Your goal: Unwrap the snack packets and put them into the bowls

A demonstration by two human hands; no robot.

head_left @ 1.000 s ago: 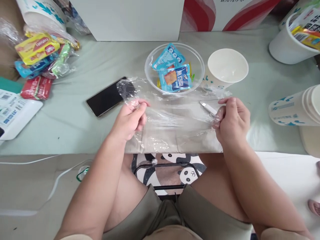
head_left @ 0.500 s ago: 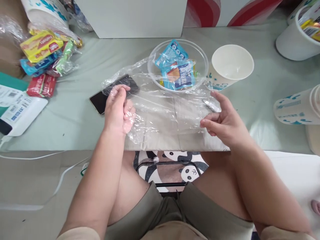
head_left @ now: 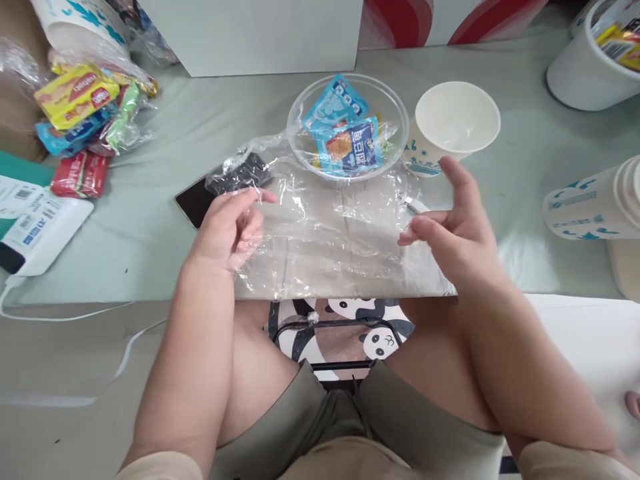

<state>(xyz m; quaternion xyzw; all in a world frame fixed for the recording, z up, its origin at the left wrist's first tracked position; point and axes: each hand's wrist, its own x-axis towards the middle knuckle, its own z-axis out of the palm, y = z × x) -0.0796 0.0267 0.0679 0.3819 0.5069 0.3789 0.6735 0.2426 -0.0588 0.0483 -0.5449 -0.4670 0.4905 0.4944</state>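
Observation:
A crumpled sheet of clear plastic film [head_left: 320,233] spreads between my hands over the front of the table. My left hand [head_left: 227,230] is at its left edge, index finger stretched out and the other fingers curled on the film. Along the right edge my right hand [head_left: 453,230] pinches the film with thumb and fingers, its index finger raised. Just beyond is a clear plastic bowl [head_left: 399,100] holding blue snack packets [head_left: 353,147]. A white paper cup [head_left: 457,123] stands beyond my right hand. Partly under the film, a black phone [head_left: 193,203] lies beside my left hand.
Snack packets [head_left: 77,97] are heaped at the left, above a white and green device [head_left: 47,233] with a cable. At the right are stacked paper cups [head_left: 590,207] and a white bin [head_left: 580,73] with packets. A white box [head_left: 265,33] stands at the back.
The film now lies lower and flatter toward the table edge. My left hand has shifted slightly left, its index finger straightening. My right hand's index finger has risen higher.

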